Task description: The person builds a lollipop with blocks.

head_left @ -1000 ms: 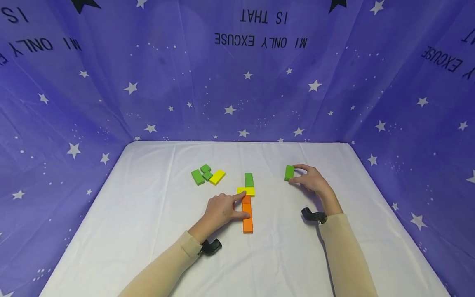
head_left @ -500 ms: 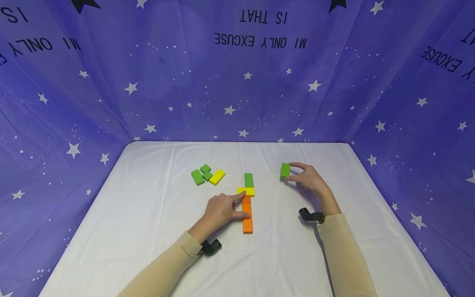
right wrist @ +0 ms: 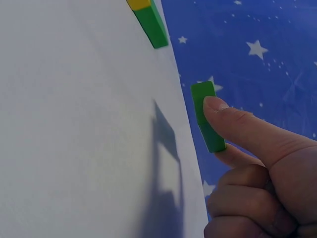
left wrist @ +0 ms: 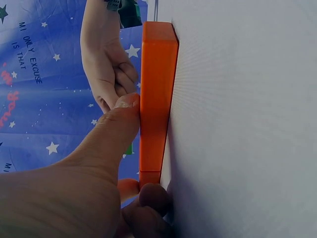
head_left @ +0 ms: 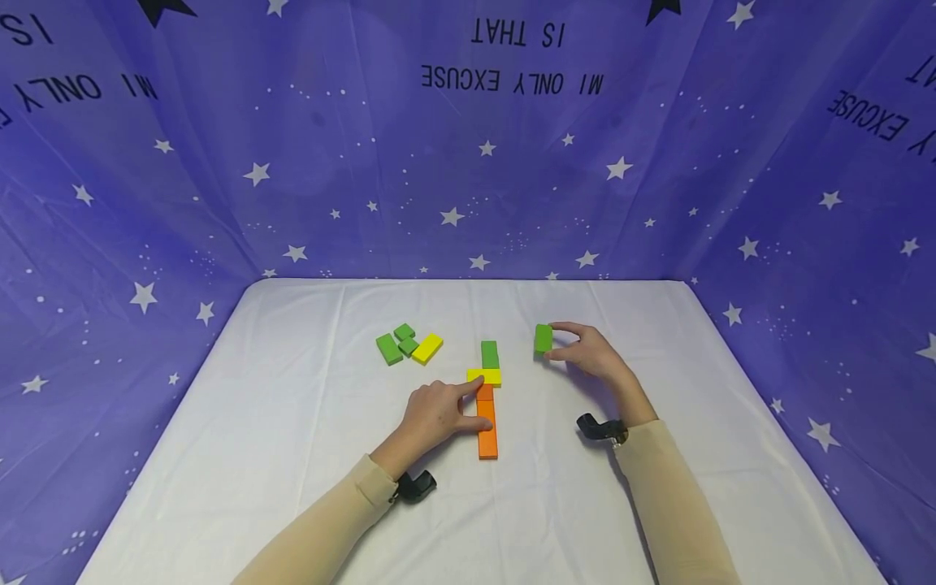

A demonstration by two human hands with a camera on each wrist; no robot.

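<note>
In the head view a straight row lies flat on the white table: a long orange block (head_left: 487,439), a short orange block (head_left: 486,392), a crosswise yellow block (head_left: 493,376) and a green block (head_left: 489,354) at the far end. My left hand (head_left: 433,414) rests on this row, thumb on the long orange block and index finger on the yellow block. The thumb (left wrist: 130,101) presses the long orange block's top in the left wrist view. My right hand (head_left: 591,353) pinches another green block (right wrist: 210,134) between thumb and index finger, above the table, right of the row.
Left of the row, a loose group holds a green block (head_left: 389,349), two small green blocks, one nearer the back (head_left: 405,331), and a yellow block (head_left: 427,348). A purple star-patterned cloth (head_left: 468,162) hangs behind and at both sides of the white table (head_left: 292,504).
My right hand has moved left, carrying the green block closer to the row's far end. The left hand and the row have stayed in place.
</note>
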